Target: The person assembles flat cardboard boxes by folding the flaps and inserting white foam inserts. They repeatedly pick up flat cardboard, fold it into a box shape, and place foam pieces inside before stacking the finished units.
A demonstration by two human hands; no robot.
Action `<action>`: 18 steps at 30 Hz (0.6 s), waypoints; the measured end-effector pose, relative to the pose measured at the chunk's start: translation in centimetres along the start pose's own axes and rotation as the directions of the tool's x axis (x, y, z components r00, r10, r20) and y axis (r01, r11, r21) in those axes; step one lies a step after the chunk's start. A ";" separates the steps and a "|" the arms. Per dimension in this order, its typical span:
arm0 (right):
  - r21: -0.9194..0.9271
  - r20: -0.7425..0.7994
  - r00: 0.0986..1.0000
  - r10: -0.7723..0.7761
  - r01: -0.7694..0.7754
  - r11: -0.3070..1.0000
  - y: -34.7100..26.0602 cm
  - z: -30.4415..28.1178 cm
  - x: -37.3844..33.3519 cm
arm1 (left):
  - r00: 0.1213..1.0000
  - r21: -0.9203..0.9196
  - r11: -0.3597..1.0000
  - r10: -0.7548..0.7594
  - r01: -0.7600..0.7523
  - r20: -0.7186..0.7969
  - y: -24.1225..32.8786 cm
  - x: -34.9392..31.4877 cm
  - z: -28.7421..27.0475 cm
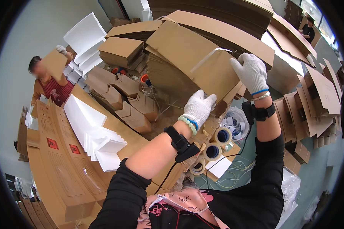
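A stack of flat brown cardboard sheets stands in front of me, its top cardboard sheet (183, 49) lying askew over those below. A loose white strap (205, 60) curves across that sheet. My left hand (200, 107), in a white knitted glove, is closed at the sheet's near edge with its fingers bent against the board. At the right edge is my right hand (251, 72), gloved as well, its thumb apart from lightly bent fingers and touching or nearly touching the cardboard. The undersides of both hands are hidden.
Rolls of tape (212, 151) and a clear tub of cut pieces (235, 123) sit below my hands. Folded cartons (132, 105) and white foam sheets (91, 122) lie left. A co-worker (53, 82) holds cardboard. Opened boxes (313, 99) stand right.
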State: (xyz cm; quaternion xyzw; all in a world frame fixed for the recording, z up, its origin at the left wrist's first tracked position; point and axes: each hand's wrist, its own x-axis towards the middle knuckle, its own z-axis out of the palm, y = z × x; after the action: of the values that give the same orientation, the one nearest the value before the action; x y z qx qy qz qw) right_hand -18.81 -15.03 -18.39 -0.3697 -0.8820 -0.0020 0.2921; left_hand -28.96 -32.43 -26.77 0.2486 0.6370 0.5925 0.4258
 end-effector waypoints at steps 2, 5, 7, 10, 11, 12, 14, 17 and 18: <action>-0.185 -0.087 0.988 -0.127 0.109 0.977 -1.8 -1.7 -0.7 | 0.999 0.081 0.996 -0.025 0.023 0.026 -1.1 1.1 0.0; -0.121 -0.165 0.959 -0.229 0.211 0.970 -2.6 -3.2 -1.7 | 1.000 -0.030 0.999 -0.026 0.026 0.009 0.0 -0.4 0.1; -0.074 -0.151 0.955 -0.254 0.246 0.967 -3.7 -4.8 -2.5 | 0.998 -0.031 0.998 -0.061 0.062 0.014 1.4 -1.7 -0.3; -0.183 -0.121 0.962 -0.244 0.220 0.958 -4.6 -5.6 -3.6 | 0.996 -0.077 0.997 0.004 0.003 0.088 1.1 -1.6 -0.3; -0.209 -0.099 0.966 -0.238 0.214 0.954 -4.4 -5.3 -3.5 | 0.998 -0.064 0.998 -0.015 0.019 0.057 1.2 -1.8 -0.3; -0.182 -0.080 0.975 -0.209 0.192 0.964 -3.8 -5.0 -3.5 | 0.999 -0.043 0.999 -0.032 0.033 0.034 3.2 -3.0 -0.1; -0.130 -0.040 0.988 -0.151 0.145 0.981 -2.7 -4.5 -3.2 | 0.999 0.020 1.000 0.022 -0.022 -0.023 4.1 -3.0 0.0; 0.063 0.097 0.995 0.023 -0.029 0.998 -2.6 -3.6 -2.6 | 0.973 0.127 0.973 0.207 -0.194 -0.099 0.9 -0.4 -1.6; 0.113 0.161 0.984 0.071 -0.090 0.990 -2.4 -3.3 -2.5 | 0.964 0.143 0.961 0.250 -0.235 -0.091 1.1 -0.5 -1.6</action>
State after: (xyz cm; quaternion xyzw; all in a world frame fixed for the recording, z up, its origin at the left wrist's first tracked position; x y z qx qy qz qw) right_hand -17.28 -19.08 -16.39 -0.3860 -0.8851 0.0918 0.2432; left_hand -30.29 -33.48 -25.66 0.3197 0.6615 0.6097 0.2973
